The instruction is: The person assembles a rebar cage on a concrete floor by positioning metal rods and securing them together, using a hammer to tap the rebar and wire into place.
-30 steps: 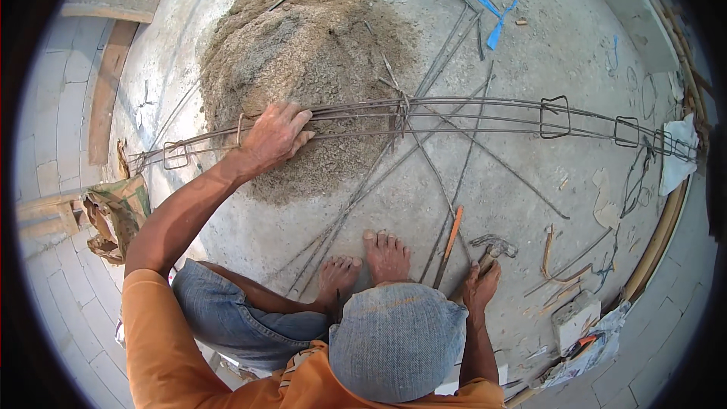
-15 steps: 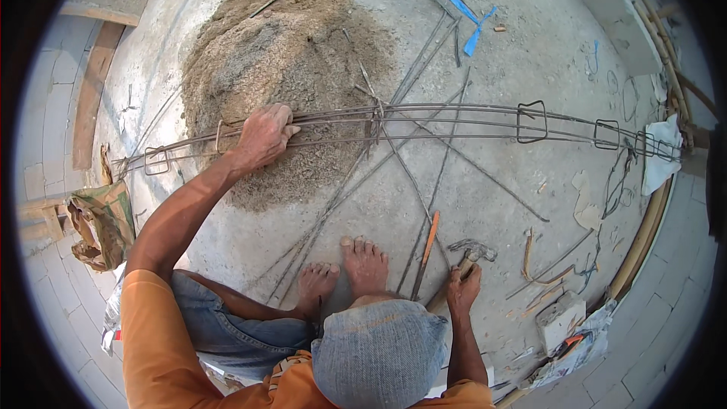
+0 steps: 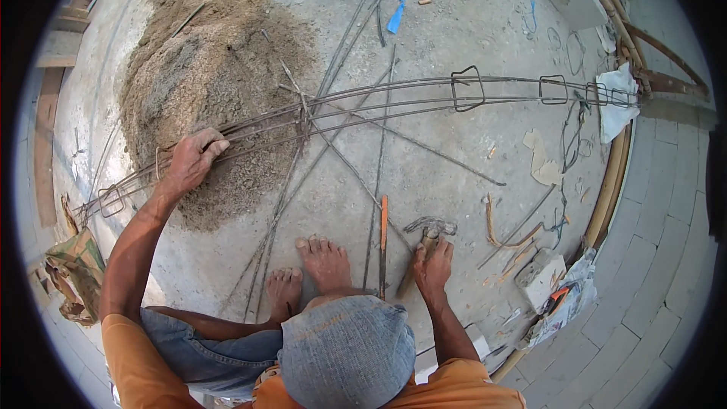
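Head view: left hand (image 3: 191, 160) grips rebar cage (image 3: 394, 102); right hand (image 3: 432, 265) holds hammer (image 3: 425, 232).

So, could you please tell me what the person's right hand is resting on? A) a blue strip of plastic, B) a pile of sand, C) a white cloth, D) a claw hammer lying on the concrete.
D: the right hand grips the wooden handle of the claw hammer on the concrete floor, while the left hand holds the rebar cage.
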{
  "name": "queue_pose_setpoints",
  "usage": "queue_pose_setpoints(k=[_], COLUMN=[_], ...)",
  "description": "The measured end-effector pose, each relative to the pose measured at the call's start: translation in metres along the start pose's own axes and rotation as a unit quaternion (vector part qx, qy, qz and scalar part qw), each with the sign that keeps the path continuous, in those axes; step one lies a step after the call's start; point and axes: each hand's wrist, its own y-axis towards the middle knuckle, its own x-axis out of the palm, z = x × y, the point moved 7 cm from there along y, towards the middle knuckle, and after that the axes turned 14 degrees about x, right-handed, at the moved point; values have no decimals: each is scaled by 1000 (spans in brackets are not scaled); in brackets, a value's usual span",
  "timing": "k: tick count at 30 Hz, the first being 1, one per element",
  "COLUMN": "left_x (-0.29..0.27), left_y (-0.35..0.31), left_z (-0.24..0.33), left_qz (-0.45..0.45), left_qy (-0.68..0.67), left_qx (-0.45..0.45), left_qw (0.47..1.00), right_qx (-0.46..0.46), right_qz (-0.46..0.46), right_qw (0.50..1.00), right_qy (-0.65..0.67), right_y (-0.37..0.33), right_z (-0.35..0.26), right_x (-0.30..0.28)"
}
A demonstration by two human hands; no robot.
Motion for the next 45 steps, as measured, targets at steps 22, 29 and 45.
queue_pose_setpoints(k=[22, 29, 45], left_x=[24, 25, 33], left_y=[0, -2, 4], left_z=[4, 4, 6], left_qz=[20, 7, 57], left_qy=[-106, -76, -86], left_qx=[-42, -52, -43], left_qw=[993, 996, 994], right_qx=[-174, -193, -266], right_qz=[-74, -32, 55], right_qw=[976, 974, 945], right_qy=[-104, -112, 182], right_y=[-22, -27, -36], right_z=[-111, -105, -180], right_x=[27, 34, 17])
